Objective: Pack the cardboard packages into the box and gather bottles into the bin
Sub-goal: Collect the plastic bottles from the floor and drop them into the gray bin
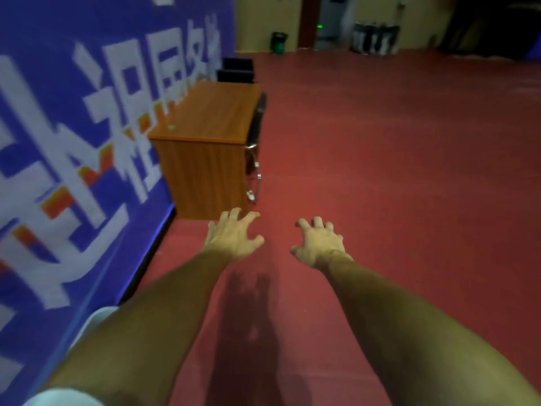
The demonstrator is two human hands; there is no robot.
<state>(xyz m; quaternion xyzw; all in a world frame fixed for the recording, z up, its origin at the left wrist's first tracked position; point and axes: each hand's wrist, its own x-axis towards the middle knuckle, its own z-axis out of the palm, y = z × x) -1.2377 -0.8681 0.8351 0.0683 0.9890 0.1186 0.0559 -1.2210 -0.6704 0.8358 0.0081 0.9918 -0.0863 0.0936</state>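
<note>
Both my arms reach forward over the red floor. My left hand point(232, 234) has its fingers spread and loosely bent, and holds nothing. My right hand point(319, 243) is beside it, fingers also spread and loosely curled, empty. No cardboard package, box, bottle or bin for the task shows in the head view. The picture is blurred by motion.
A wooden desk point(205, 112) stands ahead on the left against a blue banner wall point(73, 127), with black chairs point(256, 133) beside and behind it. Red floor point(395, 171) spreads to the right. A green bin point(279, 42) stands by the far wall.
</note>
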